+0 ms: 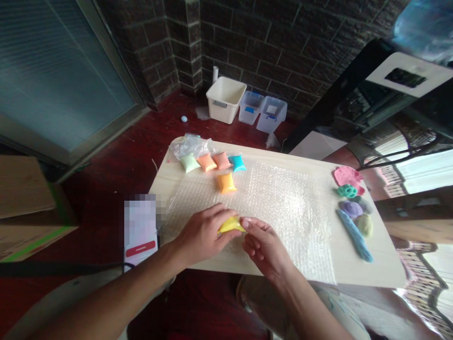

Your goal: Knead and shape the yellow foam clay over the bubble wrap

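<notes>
Between my two hands is a small yellow packet (230,224), which looks like soft modelling clay in a clear wrapper. My left hand (205,231) wraps round its left part, thumb below and fingers above. With thumb and forefinger, my right hand (260,238) pinches the packet's right end, its other fingers curled. Both hands are above a sheet of bubble wrap (283,203) on the pale table. Beyond them lies an orange-yellow packet (226,182). Behind it sit a pale green packet (190,163), a light orange packet (206,163), a salmon packet (222,160) and a turquoise packet (238,163).
A crumpled clear bag (191,145) lies at the table's far left corner. Along the right side are pink clay (347,177), green clay (347,191), purple clay (350,208) and a blue clay roll (356,236). A cream bin (226,101) and clear boxes (271,115) stand on the floor.
</notes>
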### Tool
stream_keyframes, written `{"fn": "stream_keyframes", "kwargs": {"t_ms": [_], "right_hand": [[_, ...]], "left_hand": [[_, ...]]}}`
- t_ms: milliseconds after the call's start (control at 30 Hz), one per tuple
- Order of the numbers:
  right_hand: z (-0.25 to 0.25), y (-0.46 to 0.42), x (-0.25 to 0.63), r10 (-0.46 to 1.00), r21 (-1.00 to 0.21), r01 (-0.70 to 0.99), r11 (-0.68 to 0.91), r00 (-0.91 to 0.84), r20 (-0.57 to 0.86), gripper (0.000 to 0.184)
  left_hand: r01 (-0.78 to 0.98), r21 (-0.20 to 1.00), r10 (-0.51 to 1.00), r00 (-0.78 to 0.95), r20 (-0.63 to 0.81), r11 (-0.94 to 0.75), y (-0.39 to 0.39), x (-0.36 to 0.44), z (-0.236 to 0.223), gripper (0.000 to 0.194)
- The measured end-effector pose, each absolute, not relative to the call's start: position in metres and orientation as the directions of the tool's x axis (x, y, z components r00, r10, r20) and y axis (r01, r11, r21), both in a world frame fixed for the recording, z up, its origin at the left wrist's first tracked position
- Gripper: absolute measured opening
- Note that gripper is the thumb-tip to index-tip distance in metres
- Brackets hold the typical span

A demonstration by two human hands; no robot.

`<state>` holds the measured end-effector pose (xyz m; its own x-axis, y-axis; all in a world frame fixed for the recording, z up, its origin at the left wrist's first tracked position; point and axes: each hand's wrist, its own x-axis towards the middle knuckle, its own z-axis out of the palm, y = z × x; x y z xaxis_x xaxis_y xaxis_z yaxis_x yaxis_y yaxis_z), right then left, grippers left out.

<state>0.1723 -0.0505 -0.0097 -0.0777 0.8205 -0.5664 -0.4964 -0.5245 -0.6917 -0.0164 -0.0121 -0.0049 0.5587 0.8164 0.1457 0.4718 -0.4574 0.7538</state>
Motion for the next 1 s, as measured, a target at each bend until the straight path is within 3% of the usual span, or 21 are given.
{"fn": "stream_keyframes", "kwargs": {"t_ms": [133, 367, 667, 1000], "right_hand": [[-0.009, -0.048, 0.176, 0.748, -0.550, -0.571, -0.610, -0.184, -0.638, 0.031], [-0.008, -0.047, 0.181, 0.774, -0.624, -0.489, -0.609, -0.197, -0.601, 0.030], [-0.004, -0.050, 0.176, 0.862, -0.712, -0.500, -0.493, -0.165, -0.480, 0.025], [-0.005, -0.046, 0.184, 0.773, -0.580, -0.549, -0.602, -0.216, -0.597, 0.030]], "left_hand": [[0.499, 0.732, 0.838, 0.515, 0.179, -0.463, -0.017, -0.014, -0.004, 0.021], [0.556, 0.705, 0.871, 0.454, 0.187, -0.441, -0.016, -0.014, -0.006, 0.021], [0.483, 0.776, 0.858, 0.493, 0.142, -0.406, -0.009, -0.016, -0.011, 0.027], [0.552, 0.647, 0.827, 0.511, 0.235, -0.526, -0.012, -0.017, -0.001, 0.035]]}}
